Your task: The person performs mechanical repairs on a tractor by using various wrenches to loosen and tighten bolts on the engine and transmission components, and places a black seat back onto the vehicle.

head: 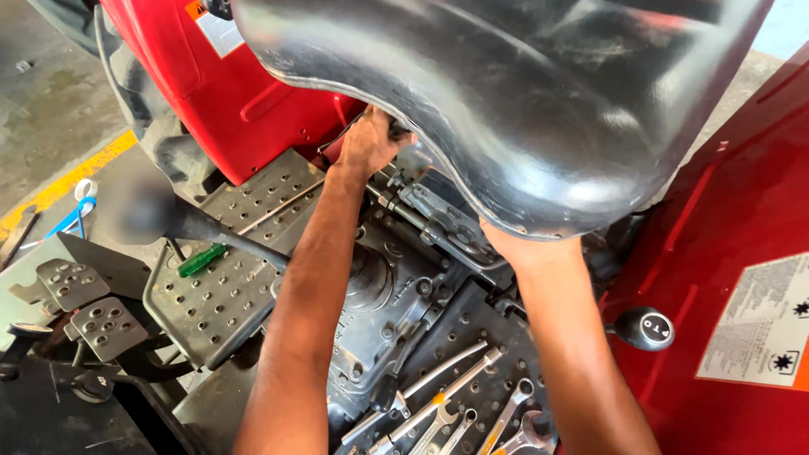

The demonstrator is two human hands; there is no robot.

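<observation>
This is a vehicle repair workshop, with a red tractor (244,93) opened up for work. A row of combination wrenches (455,404) lies loose on the perforated steel footplate (219,286) beside the greasy transmission housing (379,295). A green-handled screwdriver (202,259) rests nearby. The floor is stained concrete (42,101) marked with a painted yellow line (67,181).

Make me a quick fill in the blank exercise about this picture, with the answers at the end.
1. Both hands, the left hand and the right hand, reach under the glossy ____ moulded seat.
2. Several metal spanners lie on the perforated ____ footplate.
3. The screwdriver on the left step plate has a ____ handle.
4. The fender beside the right forearm is ____.

Missing words: black; metal; green; red
</observation>
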